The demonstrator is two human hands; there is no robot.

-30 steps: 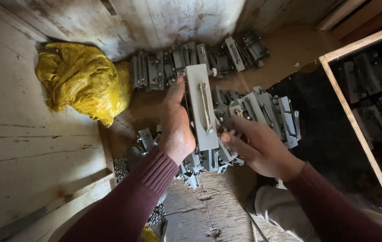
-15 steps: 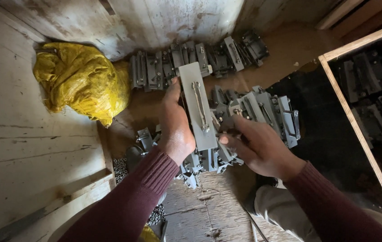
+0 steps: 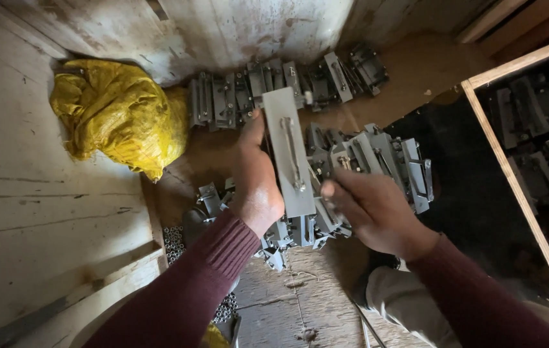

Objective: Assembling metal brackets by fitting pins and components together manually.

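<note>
- The left hand (image 3: 256,183) grips a flat grey metal plate (image 3: 289,151) along the plate's left long edge, with the thumb lying up that edge and the palm wrapped behind it; the fingers are hidden behind the plate.
- The plate stands lengthwise away from the person, its far end reaching toward the back row of parts and its near end down among the loose pieces by the wrists.
- A slim metal rod (image 3: 292,153) runs down the middle of the plate's face, ending in a small fitting near the lower end.
- The right hand (image 3: 372,209) is just to the right of the plate's lower half, fingers curled together and pointing left; its fingertips (image 3: 330,189) sit close to the plate's right edge, though whether they touch the plate or pinch something small cannot be told.
- Both forearms wear dark red knitted sleeves (image 3: 213,270).
- A heap of grey metal brackets (image 3: 377,158) lies just behind the right hand, and more of the same lie below the plate.
- A second row of grey brackets (image 3: 274,84) lines the far wall beyond the plate's top end.
- A crumpled yellow sack (image 3: 120,116) lies well to the left of the left hand, against the wall.
- A wooden frame (image 3: 513,180) runs along the right side, with more grey parts in the dark behind it.
</note>
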